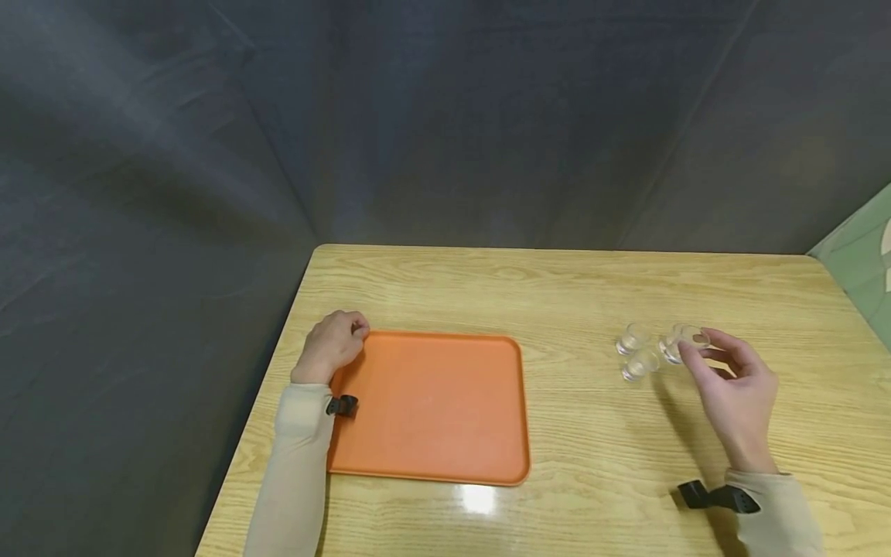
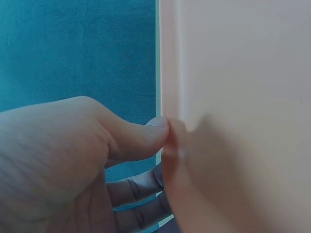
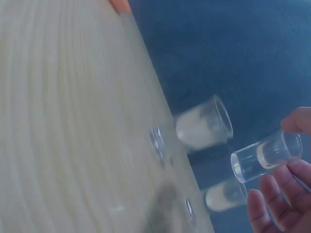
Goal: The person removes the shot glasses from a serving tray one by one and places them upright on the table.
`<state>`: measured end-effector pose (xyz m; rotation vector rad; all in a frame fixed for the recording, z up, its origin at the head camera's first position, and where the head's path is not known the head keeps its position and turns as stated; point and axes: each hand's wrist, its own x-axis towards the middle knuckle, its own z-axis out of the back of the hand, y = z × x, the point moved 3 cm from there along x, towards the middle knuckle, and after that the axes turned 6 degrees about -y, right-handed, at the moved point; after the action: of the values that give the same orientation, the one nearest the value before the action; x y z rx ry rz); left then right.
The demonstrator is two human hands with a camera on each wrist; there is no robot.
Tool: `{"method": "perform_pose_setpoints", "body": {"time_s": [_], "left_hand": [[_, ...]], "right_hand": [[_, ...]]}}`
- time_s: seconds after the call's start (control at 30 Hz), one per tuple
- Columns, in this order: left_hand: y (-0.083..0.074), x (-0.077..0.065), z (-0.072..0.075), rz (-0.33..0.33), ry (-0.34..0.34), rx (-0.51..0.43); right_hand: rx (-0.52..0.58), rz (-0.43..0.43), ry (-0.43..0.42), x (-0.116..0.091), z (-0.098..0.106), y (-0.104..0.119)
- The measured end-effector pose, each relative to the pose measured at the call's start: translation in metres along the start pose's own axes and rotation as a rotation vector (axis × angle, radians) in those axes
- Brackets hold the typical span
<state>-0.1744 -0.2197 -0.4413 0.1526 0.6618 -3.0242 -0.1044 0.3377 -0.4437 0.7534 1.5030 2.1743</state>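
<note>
An orange tray (image 1: 431,402) lies flat on the table. My left hand (image 1: 332,340) holds its far left corner; in the left wrist view the thumb (image 2: 150,136) is on the rim and the fingers curl at the outer side. On the right, my right hand (image 1: 741,387) pinches a clear shot glass (image 3: 267,155) near its rim, between thumb and fingers, lifted off the table. Close beside it stand more shot glasses: one at the far left (image 1: 632,340), one nearer (image 1: 639,365) and one partly behind the held glass (image 1: 670,346).
The pale wooden table (image 1: 571,449) carries the tray on the left and the glasses on the right. Dark cloth (image 1: 487,139) hangs behind the table's far edge and along its left side. A green patterned surface (image 1: 863,255) shows at the far right.
</note>
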Motion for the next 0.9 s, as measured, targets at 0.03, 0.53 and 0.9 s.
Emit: {"method": "perform_pose_setpoints", "body": {"time_s": [0.03,0.53,0.9], "left_hand": [[0.0,0.0,0.0,0.0,0.0,0.002],[0.0,-0.003,0.002,0.01,0.011,0.006],[0.001,-0.003,0.0,0.001,0.005,0.002]], "right_hand": [[-0.008,-0.013,0.003,0.001,0.001,-0.002],[-0.12,-0.076,0.223,0.009,0.01,-0.037],[-0.191,-0.044,0.306,0.011,0.014,-0.036]]}}
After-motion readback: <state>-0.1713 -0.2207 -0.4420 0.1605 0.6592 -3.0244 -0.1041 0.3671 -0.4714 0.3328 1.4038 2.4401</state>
